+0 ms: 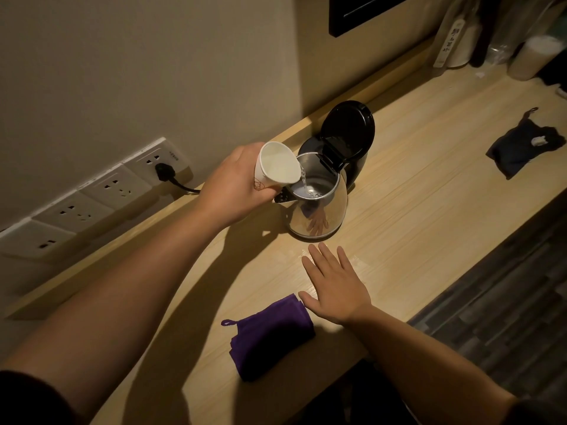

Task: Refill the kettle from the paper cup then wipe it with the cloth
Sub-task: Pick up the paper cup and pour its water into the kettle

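Note:
A steel kettle (319, 213) stands on the wooden counter (429, 185) with its black lid (348, 130) flipped up. My left hand (233, 185) grips a white paper cup (276, 164), tilted over the kettle's mouth, and a thin stream of water runs from its rim into the kettle. My right hand (334, 283) lies flat on the counter in front of the kettle, fingers spread, holding nothing. A folded purple cloth (270, 335) with a hanging loop lies just left of that hand, near the counter's front edge.
A row of wall sockets (92, 200) runs along the left wall, with a black plug (165, 173) and cord in one. A dark cloth (521, 148) lies at the right of the counter. Bottles and bags (491, 41) stand at the far end. A small wet patch shines by my right fingertips.

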Action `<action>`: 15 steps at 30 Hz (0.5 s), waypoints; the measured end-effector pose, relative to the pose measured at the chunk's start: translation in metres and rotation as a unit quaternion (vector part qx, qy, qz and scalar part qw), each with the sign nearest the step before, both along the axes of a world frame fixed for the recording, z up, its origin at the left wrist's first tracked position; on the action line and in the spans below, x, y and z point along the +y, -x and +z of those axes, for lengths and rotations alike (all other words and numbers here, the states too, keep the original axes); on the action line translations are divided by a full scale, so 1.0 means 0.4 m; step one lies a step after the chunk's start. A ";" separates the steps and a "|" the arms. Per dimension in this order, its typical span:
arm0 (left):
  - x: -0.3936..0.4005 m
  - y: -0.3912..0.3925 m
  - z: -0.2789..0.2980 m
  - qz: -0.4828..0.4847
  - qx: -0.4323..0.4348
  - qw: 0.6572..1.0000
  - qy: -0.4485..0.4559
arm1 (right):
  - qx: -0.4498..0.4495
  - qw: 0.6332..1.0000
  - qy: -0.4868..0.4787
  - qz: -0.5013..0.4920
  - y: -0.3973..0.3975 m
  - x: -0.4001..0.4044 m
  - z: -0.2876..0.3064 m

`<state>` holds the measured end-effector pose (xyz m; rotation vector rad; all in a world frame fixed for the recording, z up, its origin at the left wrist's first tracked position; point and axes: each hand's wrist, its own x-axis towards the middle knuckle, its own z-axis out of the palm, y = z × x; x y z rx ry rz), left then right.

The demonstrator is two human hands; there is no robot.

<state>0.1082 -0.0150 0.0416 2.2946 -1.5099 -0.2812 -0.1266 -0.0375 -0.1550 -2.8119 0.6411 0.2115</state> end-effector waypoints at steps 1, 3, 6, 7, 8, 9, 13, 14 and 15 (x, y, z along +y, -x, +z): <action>0.000 -0.001 0.001 -0.002 0.001 1.000 0.000 | 0.000 1.000 0.000 0.000 0.001 0.000 -0.001; 0.000 -0.003 0.004 -0.005 0.000 1.000 -0.004 | 0.000 1.000 0.001 -0.001 0.001 0.001 -0.001; 0.000 -0.008 0.011 -0.018 0.001 1.000 -0.014 | 0.005 1.000 0.001 0.000 -0.001 0.001 -0.001; 0.000 -0.009 0.013 -0.021 0.001 1.000 -0.016 | 0.006 1.000 0.001 0.000 -0.002 0.001 -0.001; -0.001 -0.012 0.016 -0.024 0.001 1.000 -0.019 | 0.007 1.000 0.002 -0.001 -0.002 0.001 -0.001; -0.002 -0.013 0.018 -0.027 0.000 0.999 -0.023 | 0.007 1.000 0.003 -0.002 -0.003 0.001 -0.001; -0.010 -0.018 0.028 -0.041 -0.005 0.998 -0.039 | 0.009 1.000 0.007 -0.002 -0.003 0.001 0.001; -0.012 -0.019 0.031 -0.043 -0.006 0.998 -0.042 | 0.010 1.000 0.007 -0.001 -0.003 0.001 0.001; -0.014 -0.019 0.033 -0.045 -0.006 0.998 -0.045 | 0.011 1.000 0.006 -0.001 -0.002 0.001 0.000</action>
